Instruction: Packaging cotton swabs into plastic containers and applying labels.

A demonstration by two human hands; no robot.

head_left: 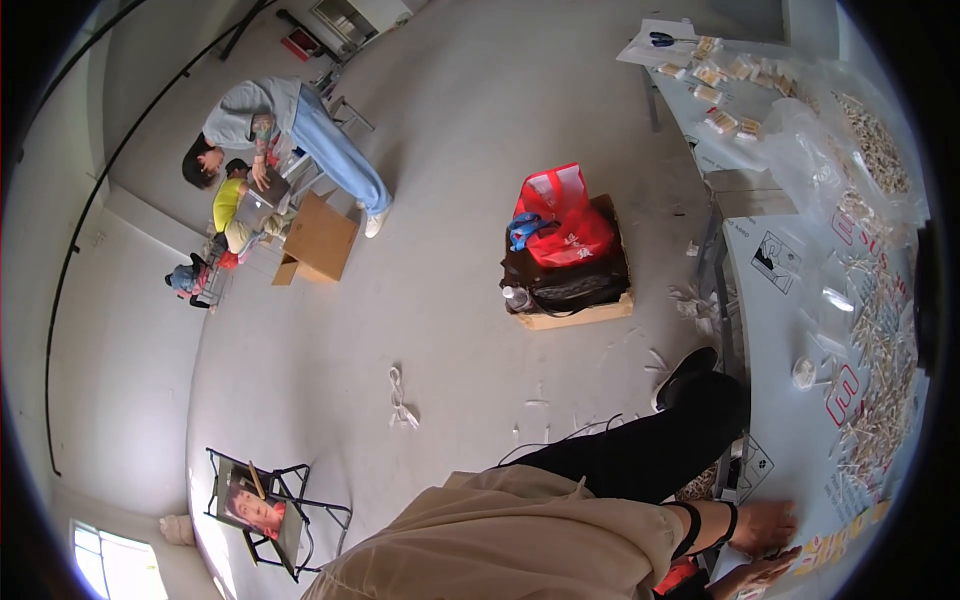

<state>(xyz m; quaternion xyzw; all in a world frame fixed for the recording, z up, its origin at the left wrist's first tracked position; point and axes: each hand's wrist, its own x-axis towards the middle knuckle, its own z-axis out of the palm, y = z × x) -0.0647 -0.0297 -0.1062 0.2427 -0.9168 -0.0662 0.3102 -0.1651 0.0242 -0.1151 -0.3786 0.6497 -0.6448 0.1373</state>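
Note:
At the lower right, both of my hands rest at the near end of the table (765, 340), beside a row of small yellowish-and-white packs (840, 540). My left hand (762, 527), with black bands around its forearm, has its fingers curled in; what they hold, if anything, is hidden. Just below it, my right hand (752, 577) reaches toward the packs with fingers extended. Its palm side is out of sight. Beyond the packs spreads a long heap of loose cotton swabs (872, 420) on the printed grey tabletop covering.
Small packs (720, 121), clear plastic (805, 150) and scissors (661, 39) lie on the far table. A box with a red bag (575, 225) stands on the floor. Elsewhere are a folding chair (270, 510), an open carton (318, 238) and a bending person (265, 105) beside other people.

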